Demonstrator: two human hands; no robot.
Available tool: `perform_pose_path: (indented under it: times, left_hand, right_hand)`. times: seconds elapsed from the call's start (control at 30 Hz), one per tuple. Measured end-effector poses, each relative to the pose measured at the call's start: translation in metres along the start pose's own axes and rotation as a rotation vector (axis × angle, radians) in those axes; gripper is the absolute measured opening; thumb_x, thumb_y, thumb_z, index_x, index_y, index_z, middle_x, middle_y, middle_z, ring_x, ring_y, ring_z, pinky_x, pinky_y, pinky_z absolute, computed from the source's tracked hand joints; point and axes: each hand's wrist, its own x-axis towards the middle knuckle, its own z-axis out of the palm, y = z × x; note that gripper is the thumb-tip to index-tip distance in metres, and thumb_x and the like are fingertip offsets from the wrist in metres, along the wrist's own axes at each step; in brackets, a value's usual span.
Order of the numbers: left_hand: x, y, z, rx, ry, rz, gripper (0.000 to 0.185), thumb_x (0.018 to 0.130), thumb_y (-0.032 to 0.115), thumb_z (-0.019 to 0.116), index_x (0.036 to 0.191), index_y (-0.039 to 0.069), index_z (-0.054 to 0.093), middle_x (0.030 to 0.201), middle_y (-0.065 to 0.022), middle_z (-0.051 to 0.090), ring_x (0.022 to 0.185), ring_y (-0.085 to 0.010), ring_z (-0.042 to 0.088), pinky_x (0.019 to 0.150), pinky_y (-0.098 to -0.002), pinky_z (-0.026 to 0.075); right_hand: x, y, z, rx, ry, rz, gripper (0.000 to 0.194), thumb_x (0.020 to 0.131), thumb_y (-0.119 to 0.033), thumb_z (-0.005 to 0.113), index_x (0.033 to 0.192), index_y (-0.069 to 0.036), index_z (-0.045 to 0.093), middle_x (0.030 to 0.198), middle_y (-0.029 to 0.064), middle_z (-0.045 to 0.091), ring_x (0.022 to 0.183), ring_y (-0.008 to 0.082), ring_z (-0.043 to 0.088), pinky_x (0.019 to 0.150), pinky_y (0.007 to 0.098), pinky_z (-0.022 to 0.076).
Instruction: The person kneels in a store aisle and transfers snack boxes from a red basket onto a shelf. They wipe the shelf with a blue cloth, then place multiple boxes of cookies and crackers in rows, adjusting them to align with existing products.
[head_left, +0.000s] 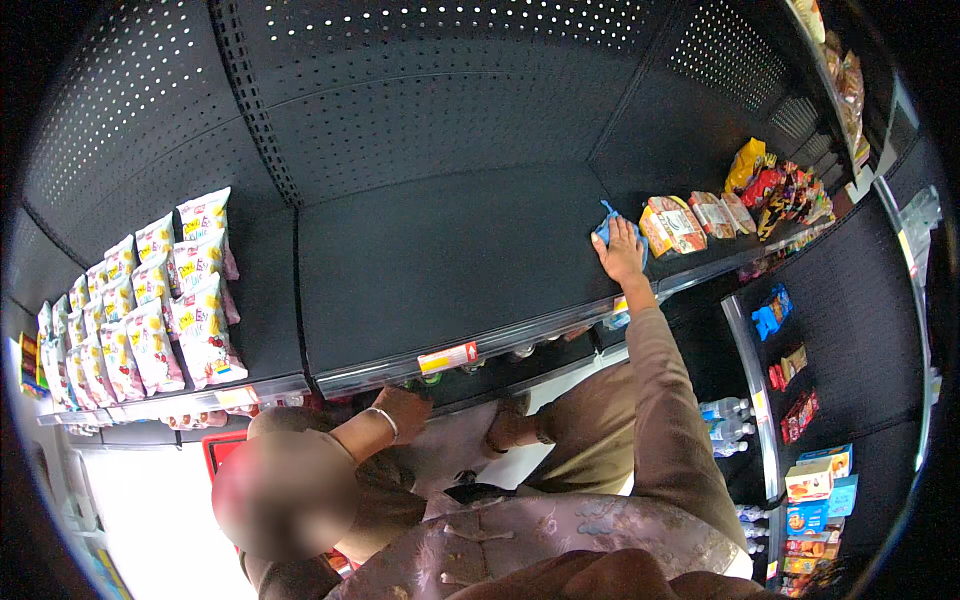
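My right hand (622, 253) lies over a crumpled blue cloth (607, 219), pressing it to the black shelf (450, 262). Just right of it is a yellow-and-red food package (675, 226), with smaller packaged items (713, 215) beyond. My left hand (407, 414), a bangle on its wrist, is low by the shelf's front edge, under a red-and-yellow price tag (448, 358). Its fingers are partly hidden, so I cannot tell whether they hold anything. A small green item shows beside them.
White snack bags (201, 330) stand in rows on the left shelf. Colourful bagged snacks (784, 191) are heaped at the far right. Water bottles (726, 420) and boxed goods (810, 480) occupy side shelves. Perforated back panels (450, 82) rise behind the shelf. Something red (223, 448) is by my left knee.
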Motion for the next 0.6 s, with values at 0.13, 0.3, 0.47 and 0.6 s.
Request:
perform_pose_path:
  times: [0.13,0.3,0.47,0.6]
  left_hand:
    - [0.000,0.000,-0.004,0.038,-0.019,0.013,0.045,0.090,0.025,0.065,0.129,0.003,0.062,0.111,-0.0178,0.075,0.104,-0.0347,0.073,0.084,-0.0518,0.057]
    - [0.003,0.002,-0.010,0.019,-0.031,0.011,0.039,0.086,0.026,0.070,0.118,0.004,0.070,0.103,-0.0165,0.077,0.102,-0.0352,0.074,0.082,-0.0504,0.058]
    - [0.009,0.002,-0.009,-0.026,-0.032,-0.016,0.039,0.090,0.030,0.068,0.118,0.004,0.072,0.114,-0.0177,0.075,0.108,-0.0361,0.072,0.086,-0.0502,0.058]
    - [0.022,0.005,-0.011,0.043,-0.142,0.016,0.040,0.088,0.030,0.072,0.116,0.003,0.074,0.119,-0.0181,0.074,0.110,-0.0366,0.071,0.087,-0.0502,0.058]
  right_hand:
    - [-0.031,-0.019,-0.014,0.021,-0.063,0.022,0.093,0.098,-0.075,0.035,0.162,-0.008,0.027,0.170,0.0142,0.022,0.157,0.0355,0.016,0.122,0.0631,0.0196]
    - [-0.056,-0.083,-0.020,0.063,-0.141,-0.076,0.100,0.096,-0.077,0.038,0.162,-0.004,0.024,0.171,0.0145,0.017,0.159,0.0345,0.011,0.124,0.0608,0.0125]
    - [-0.060,-0.148,-0.033,0.224,-0.101,-0.479,0.083,0.098,-0.057,0.057,0.158,-0.005,0.034,0.169,0.0165,0.023,0.156,0.0364,0.021,0.124,0.0553,0.0197]
    - [-0.071,-0.161,-0.056,0.260,0.019,-0.592,0.075,0.099,-0.048,0.061,0.154,-0.002,0.040,0.167,0.0206,0.026,0.154,0.0388,0.025,0.123,0.0517,0.0252]
